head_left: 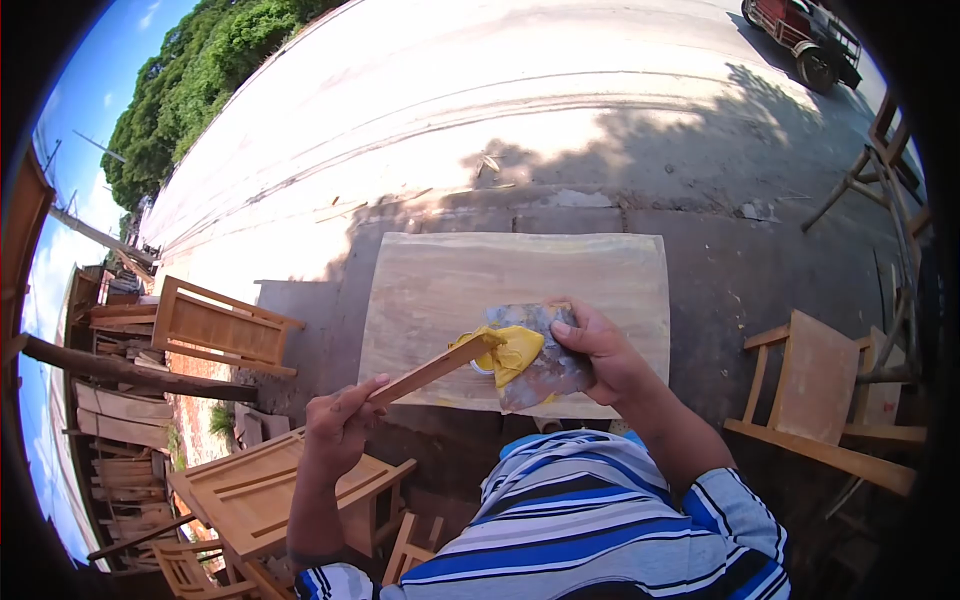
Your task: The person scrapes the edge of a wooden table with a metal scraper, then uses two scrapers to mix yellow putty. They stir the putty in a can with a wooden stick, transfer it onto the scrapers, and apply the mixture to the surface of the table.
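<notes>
Right now you are gripping a wooden stick (435,368) in your left hand (340,425), fingers closed around its near end. Its long axis is running from near left to far right, and the far tip is pointing into a lump of yellow paste (515,350) and touching it. Your right hand (600,350) is clamping a stained metal sheet (545,378) by its right edge, thumb on top, and the paste is sitting on the sheet's left part. A pale rim is showing just under the paste (whether it belongs to a small tin, I cannot tell). Stick, paste and sheet are all hovering over the near edge of a pale wooden slab (450,275), which is lying flat in front of you with its long side running left to right.

You are working outdoors, on shaded dark pavement (740,270) beside a sunlit road (450,100). Trees (200,70) are lining the road's far left side, and a red vehicle (805,35) is standing at the far right. A slatted wooden frame (225,325) is standing to the left of the slab, a low wooden table (255,490) is sitting near left below your left hand, and an unfinished chair (815,385) is standing to the right.
</notes>
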### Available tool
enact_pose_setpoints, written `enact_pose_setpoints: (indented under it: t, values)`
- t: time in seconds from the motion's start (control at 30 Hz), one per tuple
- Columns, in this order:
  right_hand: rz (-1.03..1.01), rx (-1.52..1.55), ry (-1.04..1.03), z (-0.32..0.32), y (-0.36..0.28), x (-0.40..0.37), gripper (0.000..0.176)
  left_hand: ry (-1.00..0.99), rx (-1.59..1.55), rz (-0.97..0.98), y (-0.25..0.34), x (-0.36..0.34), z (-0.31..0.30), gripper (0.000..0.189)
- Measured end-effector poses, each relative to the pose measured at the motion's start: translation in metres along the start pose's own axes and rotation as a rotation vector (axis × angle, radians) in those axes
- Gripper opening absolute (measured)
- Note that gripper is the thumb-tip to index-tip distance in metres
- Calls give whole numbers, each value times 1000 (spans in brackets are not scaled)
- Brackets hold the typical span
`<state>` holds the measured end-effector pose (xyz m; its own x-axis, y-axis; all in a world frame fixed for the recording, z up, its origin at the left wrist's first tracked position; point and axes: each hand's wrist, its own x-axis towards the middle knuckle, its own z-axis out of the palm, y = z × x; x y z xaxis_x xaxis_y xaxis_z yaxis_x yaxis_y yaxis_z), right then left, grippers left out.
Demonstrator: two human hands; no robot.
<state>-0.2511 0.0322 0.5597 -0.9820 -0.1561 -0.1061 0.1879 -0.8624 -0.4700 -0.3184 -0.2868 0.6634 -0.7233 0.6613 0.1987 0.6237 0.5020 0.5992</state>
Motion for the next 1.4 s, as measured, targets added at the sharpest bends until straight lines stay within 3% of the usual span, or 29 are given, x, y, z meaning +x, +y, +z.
enact_pose_setpoints:
  t: [0.27,0.43,0.77,1.4]
  values:
    - [-3,31,40,2,9,6,35,39,313,141,0,-7,-17,42]
    - [-148,-10,136,13,18,15,35,96,491,169,3,-21,-1,48]
    - [-466,-85,221,26,47,26,35,262,472,91,-13,-38,41,45]
    - [-512,3,230,22,53,26,31,237,514,96,-12,-27,31,55]
